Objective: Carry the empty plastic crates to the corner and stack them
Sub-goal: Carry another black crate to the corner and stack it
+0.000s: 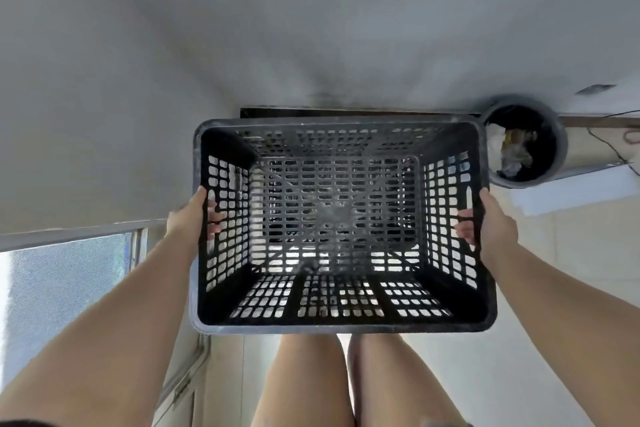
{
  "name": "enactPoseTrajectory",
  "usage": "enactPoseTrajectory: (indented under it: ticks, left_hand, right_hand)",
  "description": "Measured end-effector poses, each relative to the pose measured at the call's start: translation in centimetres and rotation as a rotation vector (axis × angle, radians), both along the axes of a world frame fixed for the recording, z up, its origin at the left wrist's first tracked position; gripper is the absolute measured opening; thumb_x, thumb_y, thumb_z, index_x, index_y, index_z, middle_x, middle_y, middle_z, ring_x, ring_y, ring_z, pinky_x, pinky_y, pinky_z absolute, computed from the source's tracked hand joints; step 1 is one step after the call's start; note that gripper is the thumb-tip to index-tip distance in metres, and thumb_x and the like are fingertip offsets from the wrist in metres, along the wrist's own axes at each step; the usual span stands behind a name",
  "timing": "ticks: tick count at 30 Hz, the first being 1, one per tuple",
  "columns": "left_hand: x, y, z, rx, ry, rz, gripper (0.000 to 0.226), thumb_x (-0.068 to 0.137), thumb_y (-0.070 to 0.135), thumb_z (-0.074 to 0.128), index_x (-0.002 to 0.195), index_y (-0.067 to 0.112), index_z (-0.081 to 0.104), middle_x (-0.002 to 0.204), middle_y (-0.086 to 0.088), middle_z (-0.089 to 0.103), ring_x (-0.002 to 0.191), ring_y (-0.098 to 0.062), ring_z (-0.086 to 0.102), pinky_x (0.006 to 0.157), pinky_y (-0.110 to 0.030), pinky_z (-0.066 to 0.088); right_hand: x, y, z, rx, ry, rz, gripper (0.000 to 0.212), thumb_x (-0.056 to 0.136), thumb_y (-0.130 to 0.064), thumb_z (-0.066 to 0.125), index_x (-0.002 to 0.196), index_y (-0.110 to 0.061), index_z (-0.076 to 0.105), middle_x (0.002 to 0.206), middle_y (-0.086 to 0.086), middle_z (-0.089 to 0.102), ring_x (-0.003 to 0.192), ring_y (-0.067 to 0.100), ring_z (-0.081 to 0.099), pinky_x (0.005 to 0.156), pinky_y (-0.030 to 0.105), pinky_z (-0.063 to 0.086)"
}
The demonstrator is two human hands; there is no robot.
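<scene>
Left hand [188,215] and right hand [491,220] clamp the black crate [341,317] between them, fingers hooked through its side slots

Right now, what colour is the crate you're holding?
Black, with a perforated grid pattern; crate shows best in the head view.

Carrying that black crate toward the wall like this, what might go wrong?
The crate fills the view ahead, so the person may not see the floor under it and could misjudge the set-down. The round bin of rubbish stands close by its far right corner and might get knocked. The left hand and right hand hook fingers through the side holes, which could pinch.
</scene>
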State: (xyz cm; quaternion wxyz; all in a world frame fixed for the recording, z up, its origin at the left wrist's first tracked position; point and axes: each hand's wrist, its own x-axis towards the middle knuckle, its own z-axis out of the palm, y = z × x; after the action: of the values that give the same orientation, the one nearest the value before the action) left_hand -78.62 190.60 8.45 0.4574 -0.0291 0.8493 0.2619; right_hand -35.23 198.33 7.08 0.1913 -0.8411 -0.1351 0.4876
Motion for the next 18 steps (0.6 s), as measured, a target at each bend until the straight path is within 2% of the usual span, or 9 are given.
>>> enactPoseTrajectory:
  ticks: [9, 13, 18]
  left_hand:
    - [-0.1, 4.7, -7.0, -0.009, -0.054, 0.007, 0.035, 0.094, 0.047, 0.051, 0.089, 0.014, 0.064, 0.074, -0.005, 0.064, 0.054, -0.018, 0.054, 0.051, -0.027, 0.042]
    - [0.1, 5.5, -8.8, -0.010, -0.059, 0.003, 0.036, 0.094, 0.047, 0.051, 0.089, 0.015, 0.064, 0.073, -0.004, 0.063, 0.052, -0.017, 0.053, 0.052, -0.026, 0.042]
    - [0.6, 5.8, -9.5, 0.038, -0.043, 0.007, 0.039, 0.094, 0.048, 0.050, 0.083, 0.013, 0.063, 0.067, -0.004, 0.059, 0.050, -0.018, 0.048, 0.052, -0.028, 0.040]
  right_hand:
    - [-0.2, 5.6, -6.5, -0.008, -0.006, -0.001, 0.054, 0.090, -0.057, 0.049, 0.074, -0.007, 0.065, 0.039, 0.001, 0.058, 0.034, 0.011, 0.053, 0.051, 0.022, 0.039]
    - [0.0, 6.6, -8.6, -0.019, -0.016, -0.003, 0.055, 0.089, -0.057, 0.049, 0.074, -0.007, 0.066, 0.041, 0.002, 0.059, 0.043, 0.015, 0.054, 0.051, 0.022, 0.040]
    - [0.3, 6.7, -10.0, -0.006, -0.029, -0.023, 0.054, 0.088, -0.056, 0.049, 0.073, -0.006, 0.063, 0.038, 0.002, 0.057, 0.033, 0.011, 0.052, 0.053, 0.024, 0.039]
